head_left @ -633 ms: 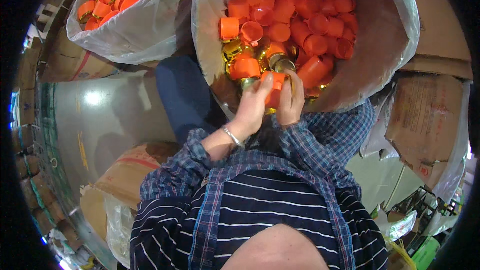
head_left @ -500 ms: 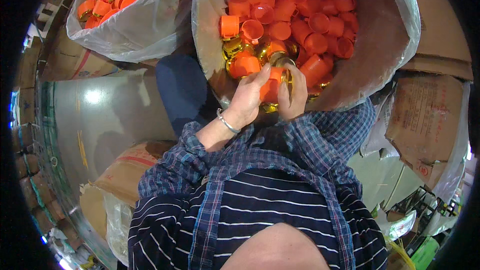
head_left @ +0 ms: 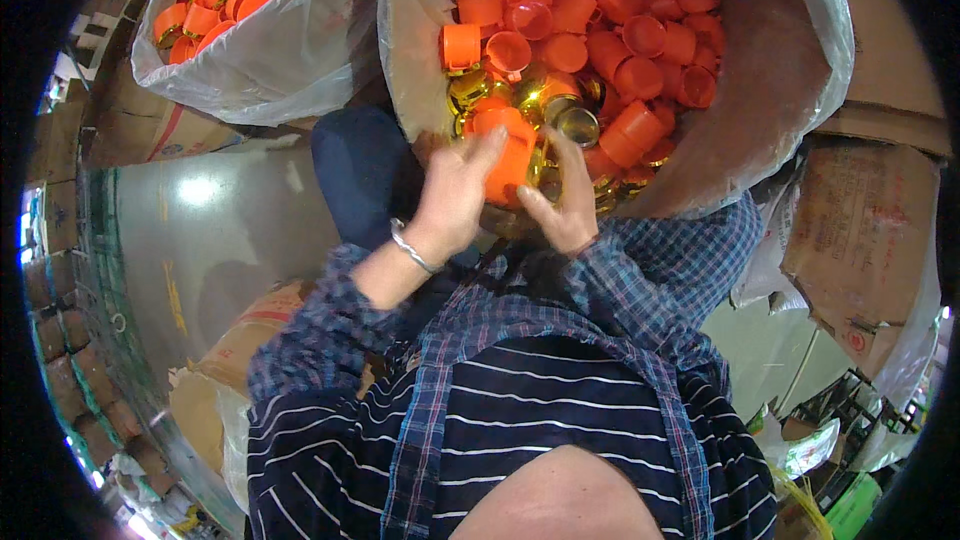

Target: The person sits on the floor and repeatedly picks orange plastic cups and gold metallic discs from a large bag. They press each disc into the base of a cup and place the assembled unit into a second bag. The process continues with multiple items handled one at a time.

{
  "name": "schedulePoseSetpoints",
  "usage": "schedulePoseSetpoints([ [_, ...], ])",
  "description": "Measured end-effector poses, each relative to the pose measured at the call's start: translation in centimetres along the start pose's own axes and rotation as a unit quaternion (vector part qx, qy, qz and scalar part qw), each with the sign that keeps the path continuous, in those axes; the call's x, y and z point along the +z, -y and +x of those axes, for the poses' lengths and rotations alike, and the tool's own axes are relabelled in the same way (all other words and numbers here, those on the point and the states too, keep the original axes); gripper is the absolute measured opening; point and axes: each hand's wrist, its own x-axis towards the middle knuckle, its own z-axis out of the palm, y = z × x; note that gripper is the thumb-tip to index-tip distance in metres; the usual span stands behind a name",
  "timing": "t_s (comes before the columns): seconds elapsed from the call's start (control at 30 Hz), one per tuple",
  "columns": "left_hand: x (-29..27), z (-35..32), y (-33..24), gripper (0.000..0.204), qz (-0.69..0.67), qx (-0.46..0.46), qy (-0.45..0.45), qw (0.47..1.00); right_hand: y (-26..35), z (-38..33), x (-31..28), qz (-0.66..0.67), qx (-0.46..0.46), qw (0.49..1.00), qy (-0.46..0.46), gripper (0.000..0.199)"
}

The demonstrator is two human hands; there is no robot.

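Note:
My left hand (head_left: 452, 198) is closed round an orange plastic cup (head_left: 512, 162) at the near side of a lined carton. My right hand (head_left: 568, 202) is just right of that cup, thumb and fingers spread apart. Its thumb tip lies close to the cup's lower edge; whether they touch I cannot tell. A shiny gold cap-like piece (head_left: 577, 126) rests by the right fingertips. Beneath and beyond both hands lie more gold pieces (head_left: 468, 92) and a heap of orange cups (head_left: 570, 10), some with handles.
A clear plastic liner (head_left: 815, 90) covers the walls of the carton before me. At the upper left stands a second lined bag (head_left: 270, 70) of orange cups. Cardboard boxes (head_left: 860, 230) stand at the right, and another carton (head_left: 255, 330) sits at my left side.
My left hand has moved left and slightly toward me with the orange cup. The right fingers have spread apart, and a gold piece now shows beyond their tips.

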Motion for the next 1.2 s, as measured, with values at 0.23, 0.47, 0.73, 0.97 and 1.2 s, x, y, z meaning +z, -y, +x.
schedulePoseSetpoints([
  [0.23, -12.5, 6.9, -22.8, 0.038, 0.621, 0.457, -0.294, 0.565, -10.1, 4.4, -2.0, -0.118, 0.174, 0.974, 0.086, 0.038],
  [0.47, -2.1, 8.0, -4.5, 0.047, 0.596, 0.274, 0.012, 0.755, -20.6, 6.5, -0.1, -0.337, 0.314, 0.871, 0.171, 0.061],
  [0.73, -1.8, 13.1, 9.3, 0.068, 0.749, -0.013, 0.136, 0.648, -18.4, 7.5, -0.4, -0.419, 0.315, 0.811, 0.26, 0.031],
  [0.97, -2.5, 12.6, 5.3, 0.065, 0.646, 0.04, 0.008, 0.762, -14.6, 5.6, -4.0, -0.406, 0.262, 0.864, 0.141, 0.036],
  [1.2, -1.7, 10.8, 3.5, 0.038, 0.237, 0.155, -0.083, 0.956, -9.4, 4.3, -5.6, -0.079, 0.291, 0.946, -0.122, 0.032],
])
